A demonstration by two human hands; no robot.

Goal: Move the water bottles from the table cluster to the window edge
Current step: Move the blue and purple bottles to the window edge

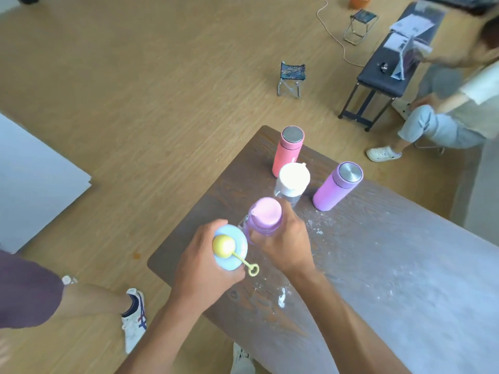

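Several bottles stand on a dark wooden table (pixel 391 265). My left hand (pixel 199 268) is wrapped around a light blue bottle (pixel 237 252) with a yellow ball on its lid and a yellow loop strap. My right hand (pixel 283 241) grips a bottle with a pink lid (pixel 266 213) and purple collar, right beside the blue one. Just behind stands a clear bottle with a white lid (pixel 293 179). A coral flask (pixel 287 151) with a steel top is farther back. A purple flask (pixel 337 186) with a steel top stands to the right.
White powdery smears (pixel 282 296) mark the table. A person's leg and white sneaker (pixel 133 318) are close at the table's left. Another person sits at the right near a dark bench (pixel 383 74). Two small folding stools (pixel 291 78) stand on the wooden floor.
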